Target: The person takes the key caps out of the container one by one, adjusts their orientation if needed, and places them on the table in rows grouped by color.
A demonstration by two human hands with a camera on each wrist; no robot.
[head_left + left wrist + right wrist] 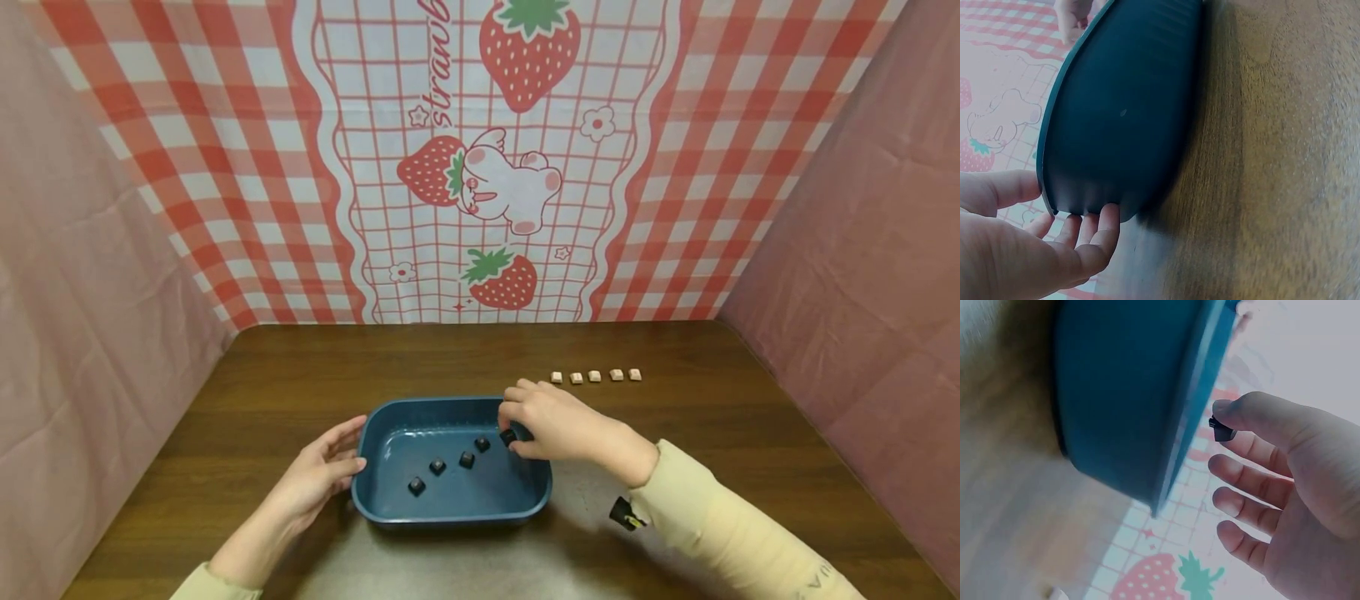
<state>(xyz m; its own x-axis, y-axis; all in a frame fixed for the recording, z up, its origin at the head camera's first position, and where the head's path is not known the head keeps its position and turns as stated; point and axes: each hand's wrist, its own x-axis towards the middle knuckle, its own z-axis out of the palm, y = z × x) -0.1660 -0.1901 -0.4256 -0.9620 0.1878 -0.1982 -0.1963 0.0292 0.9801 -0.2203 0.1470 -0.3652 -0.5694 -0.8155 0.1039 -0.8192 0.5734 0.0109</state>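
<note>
A dark blue rectangular tray (450,521) sits on the table, with several black keycaps (438,466) spread over its floor in a slanting row. At the tray's left end, my left hand (318,479) grips the wall, thumb at the rim and fingertips against the outer side; the left wrist view shows this hand (1054,244) from outside. My right hand (551,421) pinches one black keycap (1223,431) between thumb and index finger, over the tray's right back corner. Its other fingers are spread apart in the right wrist view.
Several white keycaps (595,376) stand in a row on the brown wooden table (300,367), behind the right hand. A strawberry-print cloth (480,283) hangs at the back, with pink cloth (847,250) along both sides.
</note>
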